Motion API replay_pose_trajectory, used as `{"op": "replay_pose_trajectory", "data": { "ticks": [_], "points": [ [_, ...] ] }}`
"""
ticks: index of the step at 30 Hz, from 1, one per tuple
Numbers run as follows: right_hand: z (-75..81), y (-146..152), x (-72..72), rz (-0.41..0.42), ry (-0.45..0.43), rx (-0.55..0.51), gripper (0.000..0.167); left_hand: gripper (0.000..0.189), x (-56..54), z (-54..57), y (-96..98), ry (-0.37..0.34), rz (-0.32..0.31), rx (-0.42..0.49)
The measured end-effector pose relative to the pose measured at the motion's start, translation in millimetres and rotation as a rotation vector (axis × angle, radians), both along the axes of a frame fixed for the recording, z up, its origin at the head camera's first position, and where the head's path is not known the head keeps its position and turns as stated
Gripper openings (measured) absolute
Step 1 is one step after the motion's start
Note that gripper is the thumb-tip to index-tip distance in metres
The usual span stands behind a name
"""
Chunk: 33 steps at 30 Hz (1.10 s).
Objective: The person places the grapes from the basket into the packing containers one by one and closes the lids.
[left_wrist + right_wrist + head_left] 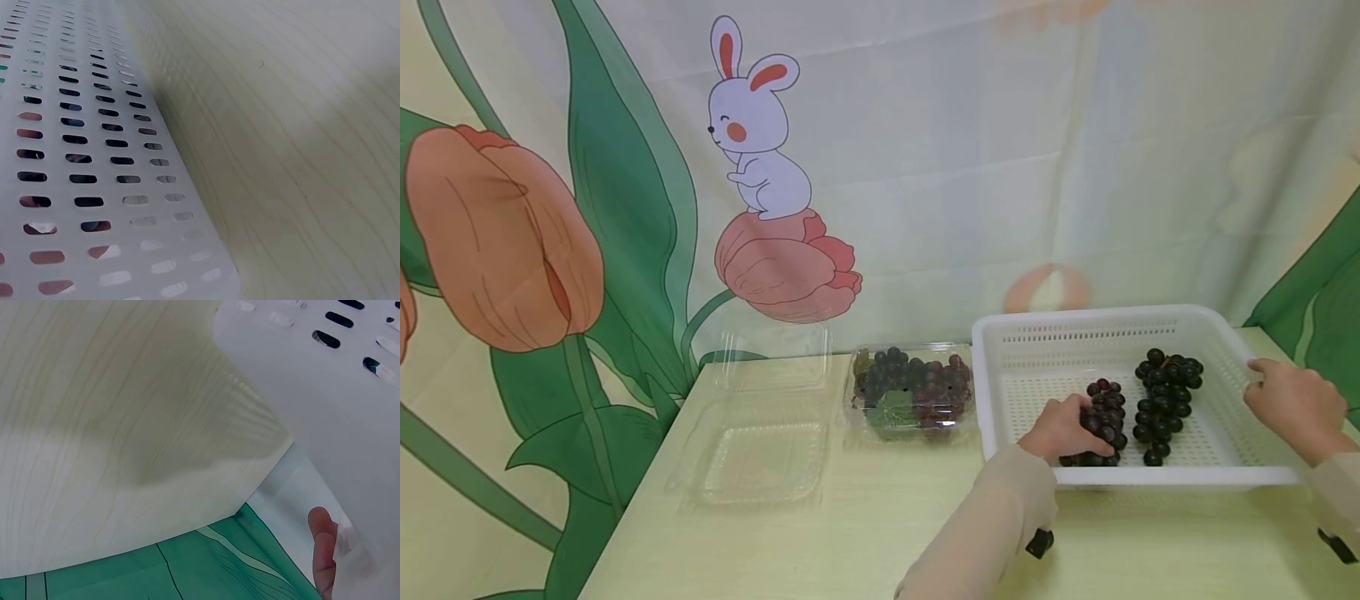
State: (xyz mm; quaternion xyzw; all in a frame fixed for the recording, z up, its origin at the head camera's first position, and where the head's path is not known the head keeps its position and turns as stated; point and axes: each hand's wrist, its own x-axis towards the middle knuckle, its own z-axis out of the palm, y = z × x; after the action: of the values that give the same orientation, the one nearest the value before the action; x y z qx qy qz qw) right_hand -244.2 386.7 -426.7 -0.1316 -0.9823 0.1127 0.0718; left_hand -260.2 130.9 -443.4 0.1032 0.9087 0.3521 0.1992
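Left hand (1059, 427) gripped the left grape bunch (1106, 410); right hand (1296, 407) held the basket (1180, 476). Squeezing too hard risked popping berries loose.

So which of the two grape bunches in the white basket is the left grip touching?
The grape bunch on the left: the left grip is on it, while the bunch on the right lies untouched in the white basket.

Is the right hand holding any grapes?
No, the right hand is at the right side of the basket, apart from the grapes.
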Motion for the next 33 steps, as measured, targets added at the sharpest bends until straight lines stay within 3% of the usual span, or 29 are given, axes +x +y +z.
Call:
{"op": "replay_pose_trajectory", "data": {
  "ticks": [9,16,33],
  "points": [
    [2.2,-1.5,1.8,0.0,0.004,-0.002,0.042,0.069,3.9,1.7,-2.6,-0.032,-0.022,0.012],
    [6.1,-4.4,4.0,-0.004,-0.007,0.002,0.041,0.072,5.2,3.0,-1.3,-0.043,-0.058,-0.048],
    [8.5,-6.2,5.8,0.0,-0.01,0.007,0.041,0.061,5.3,2.6,-0.8,-0.021,-0.125,-0.13]
  ]
}}
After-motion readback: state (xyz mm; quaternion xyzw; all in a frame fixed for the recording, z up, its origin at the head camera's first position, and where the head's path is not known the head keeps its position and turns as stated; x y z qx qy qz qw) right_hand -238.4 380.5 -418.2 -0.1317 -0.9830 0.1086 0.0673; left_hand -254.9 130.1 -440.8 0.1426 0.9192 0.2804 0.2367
